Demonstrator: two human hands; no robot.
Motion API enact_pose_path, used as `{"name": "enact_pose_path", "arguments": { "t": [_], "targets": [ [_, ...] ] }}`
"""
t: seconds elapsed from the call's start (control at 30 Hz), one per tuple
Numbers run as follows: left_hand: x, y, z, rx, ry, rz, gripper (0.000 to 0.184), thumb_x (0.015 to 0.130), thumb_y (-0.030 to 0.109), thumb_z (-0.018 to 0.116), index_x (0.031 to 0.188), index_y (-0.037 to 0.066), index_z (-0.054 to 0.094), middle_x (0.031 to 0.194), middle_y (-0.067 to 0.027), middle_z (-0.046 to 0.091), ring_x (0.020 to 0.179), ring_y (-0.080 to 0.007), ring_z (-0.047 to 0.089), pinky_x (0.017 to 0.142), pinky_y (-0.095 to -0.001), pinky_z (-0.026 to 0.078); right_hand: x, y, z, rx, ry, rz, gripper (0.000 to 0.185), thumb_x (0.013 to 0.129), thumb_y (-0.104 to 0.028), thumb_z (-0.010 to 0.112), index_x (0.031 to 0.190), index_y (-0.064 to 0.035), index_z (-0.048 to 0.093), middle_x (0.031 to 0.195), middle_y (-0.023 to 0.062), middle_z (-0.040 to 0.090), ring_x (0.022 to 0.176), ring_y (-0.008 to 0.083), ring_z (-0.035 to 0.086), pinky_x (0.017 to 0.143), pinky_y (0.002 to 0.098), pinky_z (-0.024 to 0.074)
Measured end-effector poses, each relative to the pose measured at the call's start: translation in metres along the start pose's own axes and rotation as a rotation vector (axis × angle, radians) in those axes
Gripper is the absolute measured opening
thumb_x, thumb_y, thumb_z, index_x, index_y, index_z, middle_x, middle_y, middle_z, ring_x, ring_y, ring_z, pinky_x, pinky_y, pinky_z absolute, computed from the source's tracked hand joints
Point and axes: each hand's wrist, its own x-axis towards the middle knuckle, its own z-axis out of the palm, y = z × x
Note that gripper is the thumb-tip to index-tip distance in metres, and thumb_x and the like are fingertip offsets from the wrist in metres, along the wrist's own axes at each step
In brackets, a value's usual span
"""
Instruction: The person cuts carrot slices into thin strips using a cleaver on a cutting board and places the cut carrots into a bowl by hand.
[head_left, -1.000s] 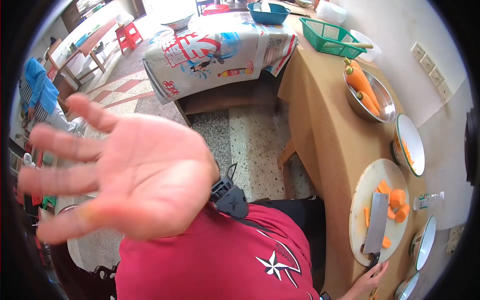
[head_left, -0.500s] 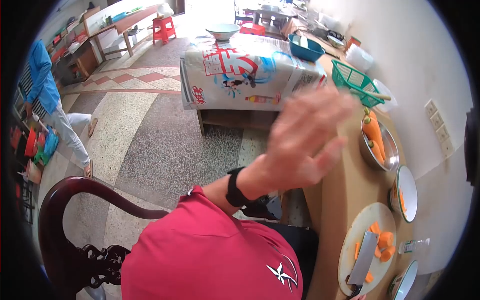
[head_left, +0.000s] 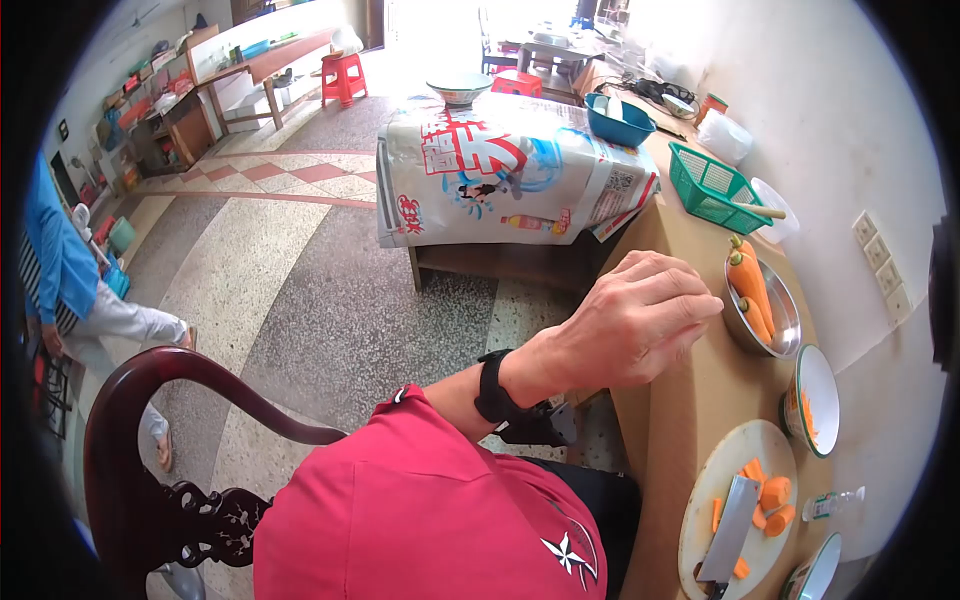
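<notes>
My left hand (head_left: pixel 650 315), wearing a black wristband, is raised near the table's edge. Its fingers are curled together and nothing shows in them, though the palm is hidden. Just right of it, whole carrots (head_left: pixel 752 280) rest in a metal bowl (head_left: pixel 735 318), apart from my fingers. Further down, a kitchen knife (head_left: pixel 732 525) lies on a round cutting board (head_left: pixel 697 490), its handle towards the bottom edge. Cut carrot pieces (head_left: pixel 776 492) are beside the blade. My right hand is out of view.
Along the wall stand a bowl of carrot shreds (head_left: pixel 822 390), a clear bottle (head_left: pixel 835 503), another bowl (head_left: pixel 822 568) and a green basket (head_left: pixel 700 180). A sheet-covered table (head_left: pixel 400 190) holds a blue basin (head_left: pixel 625 128). A dark wooden chair (head_left: pixel 105 440) and a walking person (head_left: pixel 60 260) are left.
My left hand has gone from blurred with its thumb apart to steadier and curled, slightly lower and further right. The view has shifted a little. The person at left has walked on.
</notes>
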Motion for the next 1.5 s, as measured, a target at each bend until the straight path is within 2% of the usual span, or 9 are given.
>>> {"name": "enact_pose_path", "arguments": {
  "t": [0.5, 0.57, 0.77, 0.97, 1.17, 1.23, 1.37, 1.47, 1.5],
  "targets": [
    [0.005, 0.001, 0.002, -0.02, -0.077, -0.003, 0.028, 0.076, -0.002, 0.073, 0.103, 0.005, 0.071, 0.096, -0.0089, 0.07, 0.094, -0.0262, 0.068, 0.084, -0.0372, 0.052, 0.001, -0.01, -0.004, -0.04, -0.096, 0.066, 0.043, 0.095, -0.037, 0.066, 0.116, -0.0001, 0.069, 0.11, 0.0237, 0.07, 0.097, 0.0376, 0.068, 0.082, 0.0431, 0.0545],
    [0.003, 0.0, 0.006, -0.052, -0.158, -0.016, 0.029, 0.076, -0.003, 0.072, 0.104, 0.004, 0.071, 0.096, -0.0108, 0.07, 0.094, -0.0272, 0.068, 0.084, -0.0371, 0.052, -0.009, 0.04, 0.016, -0.071, -0.137, 0.063, 0.039, 0.097, -0.022, 0.062, 0.126, 0.0047, 0.059, 0.12, 0.0221, 0.063, 0.11, 0.0368, 0.061, 0.094, 0.0433, 0.0486],
    [-0.016, 0.015, 0.068, -0.346, -0.481, 0.002, 0.03, 0.076, -0.004, 0.071, 0.105, 0.003, 0.071, 0.097, -0.0127, 0.071, 0.092, -0.0286, 0.068, 0.084, -0.0361, 0.051, -0.01, -0.013, -0.006, -0.078, -0.207, 0.118, 0.037, 0.091, -0.023, 0.068, 0.12, -0.0005, 0.061, 0.11, 0.0187, 0.062, 0.1, 0.0395, 0.061, 0.084, 0.0457, 0.0505],
    [-0.067, 0.057, 0.17, -0.627, -0.926, 0.167, 0.026, 0.084, 0.012, 0.071, 0.109, 0.005, 0.068, 0.1, -0.0091, 0.066, 0.096, -0.0281, 0.062, 0.084, -0.0392, 0.049, -0.009, -0.027, -0.012, -0.013, -0.207, 0.139, 0.032, 0.088, -0.023, 0.073, 0.113, -0.0033, 0.064, 0.093, 0.0156, 0.062, 0.082, 0.0367, 0.062, 0.069, 0.0434, 0.0501],
    [-0.114, 0.079, 0.221, -0.681, -0.983, 0.144, 0.027, 0.081, 0.009, 0.071, 0.107, 0.005, 0.066, 0.103, -0.0092, 0.064, 0.098, -0.0275, 0.06, 0.085, -0.0394, 0.049, 0.002, -0.045, -0.04, -0.121, -0.122, 0.071, 0.033, 0.085, -0.019, 0.076, 0.111, -0.0028, 0.063, 0.09, 0.0144, 0.06, 0.077, 0.0339, 0.061, 0.065, 0.0417, 0.049],
    [-0.122, 0.083, 0.228, -0.66, -0.872, 0.149, 0.027, 0.078, 0.005, 0.07, 0.104, 0.005, 0.067, 0.103, -0.0093, 0.063, 0.097, -0.0278, 0.059, 0.085, -0.0383, 0.049, 0.0, -0.047, -0.053, -0.176, -0.114, 0.085, 0.034, 0.086, -0.017, 0.076, 0.114, -0.0034, 0.063, 0.092, 0.0143, 0.061, 0.077, 0.0314, 0.062, 0.067, 0.04, 0.0498],
    [-0.125, 0.084, 0.232, -0.724, -0.874, 0.137, 0.028, 0.075, 0.001, 0.069, 0.103, 0.004, 0.068, 0.102, -0.0092, 0.062, 0.097, -0.0278, 0.059, 0.085, -0.0375, 0.05, -0.001, -0.053, -0.065, -0.128, 0.135, 0.094, 0.041, 0.088, -0.008, 0.071, 0.128, -0.0022, 0.059, 0.098, 0.0114, 0.063, 0.081, 0.0207, 0.061, 0.071, 0.0325, 0.051],
    [-0.125, 0.08, 0.23, -0.81, -0.861, 0.121, 0.031, 0.073, -0.003, 0.068, 0.103, 0.004, 0.068, 0.102, -0.0091, 0.062, 0.095, -0.0281, 0.059, 0.084, -0.0373, 0.051, 0.012, -0.075, -0.069, 0.528, -0.352, 0.706, 0.048, 0.087, -0.003, 0.066, 0.133, -0.0038, 0.056, 0.088, 0.0003, 0.062, 0.075, 0.0111, 0.057, 0.07, 0.0274, 0.0495],
    [-0.124, 0.08, 0.23, -0.823, -0.853, 0.123, 0.032, 0.072, -0.004, 0.069, 0.103, 0.003, 0.068, 0.102, -0.0094, 0.063, 0.095, -0.0283, 0.059, 0.083, -0.0376, 0.052, 0.021, -0.09, -0.066, 0.521, -0.401, 0.7, 0.045, 0.088, -0.003, 0.066, 0.132, -0.0041, 0.056, 0.085, 0.0025, 0.064, 0.074, 0.0124, 0.058, 0.071, 0.0288, 0.0505]
  ]
}}
